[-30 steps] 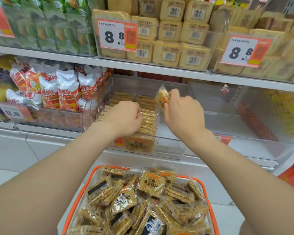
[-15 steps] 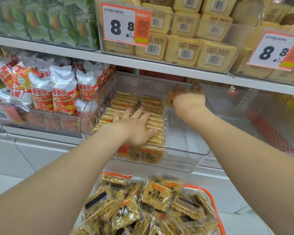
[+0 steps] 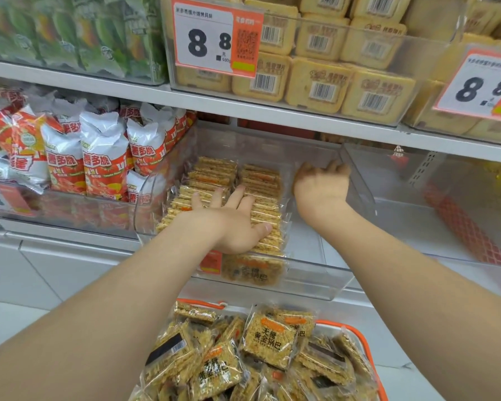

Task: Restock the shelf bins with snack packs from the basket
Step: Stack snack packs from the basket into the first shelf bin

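A clear shelf bin [image 3: 315,282] on the middle shelf holds two rows of golden rice-cracker snack packs [image 3: 211,172] standing on edge; its right third shows bare floor. My left hand [image 3: 232,221] lies flat on the front packs of those rows, fingers spread, holding nothing. My right hand [image 3: 321,183] reaches into the bin's back right part, fingers curled downward; whatever is under the palm is hidden. Below, the orange-rimmed basket [image 3: 356,334] is heaped with several more of the same snack packs [image 3: 269,340].
Left of the bin, red-and-white snack bags [image 3: 99,157] fill a neighbouring bin. To the right stands a clear bin [image 3: 417,227] with nothing visible inside. The upper shelf carries yellow cake packs [image 3: 315,82] behind an 8.8 price tag [image 3: 214,39], overhanging the bin.
My right hand carried a snack pack from the bin's middle to its back right; the pack is no longer visible. My left hand opened from a fist and spread flat on the rows.
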